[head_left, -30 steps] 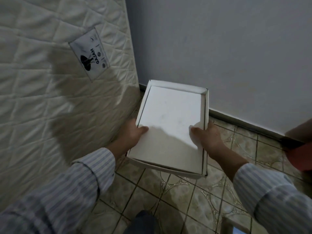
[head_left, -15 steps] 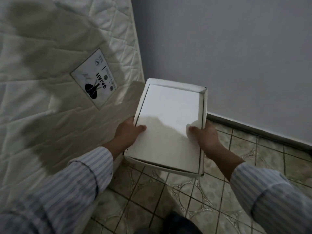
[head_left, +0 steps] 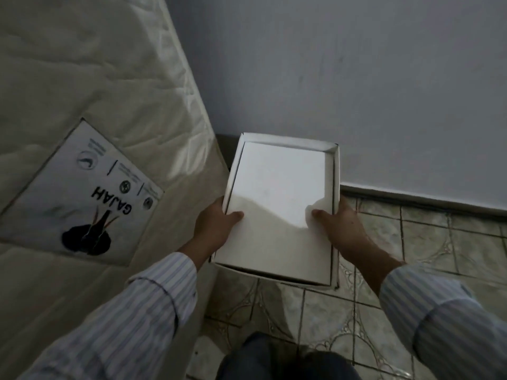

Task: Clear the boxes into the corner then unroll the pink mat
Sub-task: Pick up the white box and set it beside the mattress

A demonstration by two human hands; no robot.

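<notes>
White cardboard box point(head_left: 277, 212) is gripped at both sides by my left hand point(head_left: 216, 229) and right hand point(head_left: 340, 229), thumbs on top, above the tiled floor point(head_left: 439, 242) near the corner; I judge placement unfinished; pink mat not visible, unrolling remains.

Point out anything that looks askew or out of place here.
The mattress stands on edge, leaning against the wall, so its label reads upside down. The white box, held by the left hand and right hand, looks undamaged.
</notes>
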